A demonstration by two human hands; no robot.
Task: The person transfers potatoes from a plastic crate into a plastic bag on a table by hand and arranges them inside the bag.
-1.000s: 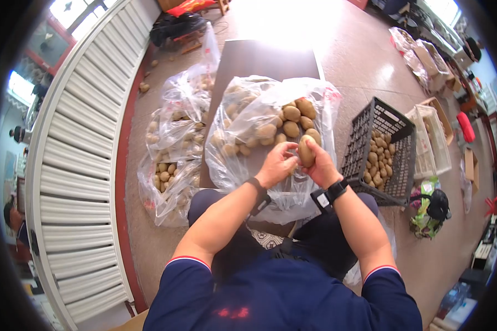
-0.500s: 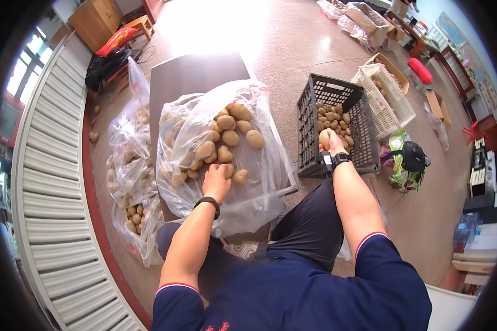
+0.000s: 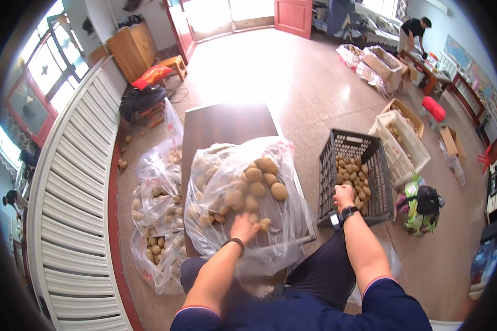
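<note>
Potatoes (image 3: 257,188) lie in and at the mouth of a clear plastic bag (image 3: 281,251) on a low dark-topped table (image 3: 226,124). My left hand (image 3: 243,229) is at the near side of the pile, its fingers curled against a potato (image 3: 253,218). Another small potato (image 3: 264,224) rests just right of it. Over the left side of a black plastic crate (image 3: 382,190) is my right hand (image 3: 344,195), fingers curled in, with no potato showing in it. Many potatoes (image 3: 353,171) fill the crate's bottom.
Bags of potatoes (image 3: 157,207) stand on the floor left of the table, beside a white radiator (image 3: 77,220). Right of the crate are a white basket (image 3: 417,160), a cardboard box (image 3: 395,105) and a green bag (image 3: 419,218). Another person (image 3: 414,33) bends over a far table.
The view has tilted up, so the room's far end shows. The potato seen in my right hand is no longer visible there. My left hand stays at the potato pile.
</note>
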